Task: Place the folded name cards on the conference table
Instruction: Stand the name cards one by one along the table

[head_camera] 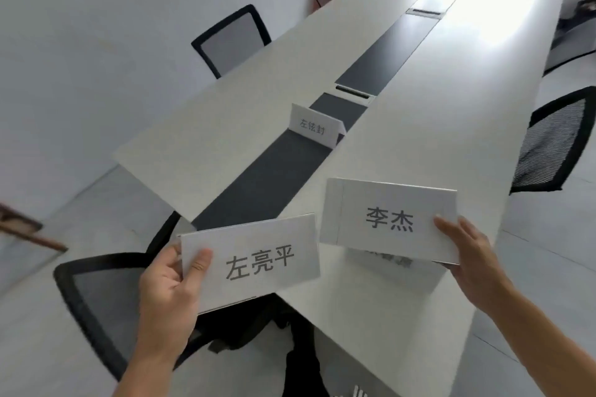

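Both hands [167, 280] grip name cards [254, 263] above the conference table [435, 113].

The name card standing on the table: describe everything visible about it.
The standing name card is white paper folded into a tent, upright on the dark centre strip of the conference table. Its printed face, bearing three grey characters, is turned toward the camera; a sliver of the rear panel shows at its right edge. Neither hand touches it; it stands alone, just short of a cable slot.
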Demonstrator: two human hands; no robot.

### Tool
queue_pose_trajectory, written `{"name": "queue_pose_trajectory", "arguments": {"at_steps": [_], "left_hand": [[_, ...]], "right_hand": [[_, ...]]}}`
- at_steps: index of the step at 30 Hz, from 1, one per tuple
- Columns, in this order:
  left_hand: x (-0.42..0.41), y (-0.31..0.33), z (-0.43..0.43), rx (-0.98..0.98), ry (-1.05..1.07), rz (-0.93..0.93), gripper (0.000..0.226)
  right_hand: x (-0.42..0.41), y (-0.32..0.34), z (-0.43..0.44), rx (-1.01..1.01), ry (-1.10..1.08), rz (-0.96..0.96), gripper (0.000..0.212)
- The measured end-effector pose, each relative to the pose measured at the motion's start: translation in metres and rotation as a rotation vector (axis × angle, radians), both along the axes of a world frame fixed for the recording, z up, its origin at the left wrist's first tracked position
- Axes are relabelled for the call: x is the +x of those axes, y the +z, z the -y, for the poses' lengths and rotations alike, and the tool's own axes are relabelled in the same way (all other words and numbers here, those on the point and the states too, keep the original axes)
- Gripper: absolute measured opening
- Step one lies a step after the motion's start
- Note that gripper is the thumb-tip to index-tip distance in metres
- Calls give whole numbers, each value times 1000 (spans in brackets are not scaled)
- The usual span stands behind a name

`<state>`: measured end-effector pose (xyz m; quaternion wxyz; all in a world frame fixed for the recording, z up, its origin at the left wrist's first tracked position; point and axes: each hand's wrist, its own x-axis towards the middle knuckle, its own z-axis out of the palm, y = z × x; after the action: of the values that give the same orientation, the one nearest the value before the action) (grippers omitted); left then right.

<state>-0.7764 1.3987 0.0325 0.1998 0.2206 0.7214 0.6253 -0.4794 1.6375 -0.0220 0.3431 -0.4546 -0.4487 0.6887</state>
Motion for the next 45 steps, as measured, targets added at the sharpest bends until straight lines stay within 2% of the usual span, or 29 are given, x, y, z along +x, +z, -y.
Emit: {"name": "queue_pose_trajectory", "arguments": {"at_steps": [5, 9, 12, 13, 20, 22, 24, 27, 28, 32, 33, 36, 37, 40, 41, 42, 45], "left_hand": [[36, 10, 128, -47, 259, -4, 3], [47, 5, 227, -25, 496, -11, 5], [56, -1, 291, 11, 673, 10, 5], [59, -4, 314, 24, 729, 12, 3], [51, -8, 487, 53, 1035, 61, 3], [40, -6, 544, 51, 1103, 66, 4], [28, -4, 590, 26, 1144, 69, 6], [8, -3, 641, 9, 1187, 76, 8], [-2, -3, 654, 17, 1193, 80, 8], [-54, -7, 680, 47, 1184, 94, 6], [-70, -10, 683, 54, 1181, 99, 6], [-122, -21, 691, 74, 1160, 121, 7], [-142, -24, 694, 78, 1150, 130, 7], [-210, -32, 702, 76, 1134, 137, 6], [-235, -33, 705, 74, 1127, 135, 6], [-261, -35, 708, 66, 1119, 132, 6], [-339, -27, 716, 30, 1100, 115, 6]], "right_hand": [[-51, -4, 65, -69, 300, -16, 18], [-99, 3, 124, -36, 551, -20, 55], [-137, 9, 174, -55, 652, -27, 20], [-151, 11, 193, -61, 687, -24, 17], [-247, 10, 348, -31, 963, 52, 22], [-278, 10, 408, -29, 1031, 49, 31], [-304, 11, 456, -33, 1089, 45, 45], [-337, 16, 512, -41, 1149, 54, 26], [-348, 18, 527, -51, 1151, 54, 27], [-394, 23, 559, -14, 1179, 43, 67], [-407, 21, 562, -2, 1169, 58, 70], [-453, 13, 565, -7, 1151, 68, 51], [-469, 9, 565, -5, 1150, 68, 52], [-525, 0, 567, 19, 1145, 72, 82], [-547, -3, 569, 19, 1136, 76, 85], [-570, -5, 570, 19, 1125, 84, 82], [-643, -3, 581, -1, 1079, 86, 44]]}}
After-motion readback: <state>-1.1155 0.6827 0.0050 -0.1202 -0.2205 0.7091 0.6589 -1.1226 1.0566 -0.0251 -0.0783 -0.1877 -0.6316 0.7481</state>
